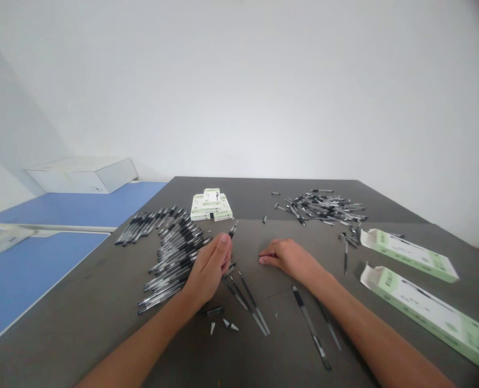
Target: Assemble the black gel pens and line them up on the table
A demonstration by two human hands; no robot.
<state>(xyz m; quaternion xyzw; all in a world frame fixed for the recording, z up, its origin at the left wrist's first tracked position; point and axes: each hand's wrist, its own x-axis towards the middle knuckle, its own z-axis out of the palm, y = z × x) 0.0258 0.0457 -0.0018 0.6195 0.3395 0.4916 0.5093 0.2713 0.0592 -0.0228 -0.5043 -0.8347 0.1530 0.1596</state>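
Note:
My left hand [212, 265] is closed around a pen [233, 230], whose dark tip end points up past the thumb; the rest of it is hidden in the palm. Low over the table, my right hand [285, 258] has its fingers bent and pressed together, and anything between them is too small or hidden to make out. Between the hands lie several thin refills [250, 304]. A black cap [212, 311] and small white conical pieces [230, 324] are below my left hand. One capped pen [311, 327] lies near my right forearm, beside another refill [330, 327].
Many clear pens with black caps [174, 248] lie in rows at left. Green-and-white boxes [211, 205] are stacked behind. A loose heap of pen parts [324, 207] sits at back right. Two open cartons [411, 253] lie at right. A white box [81, 175] stands on a blue surface.

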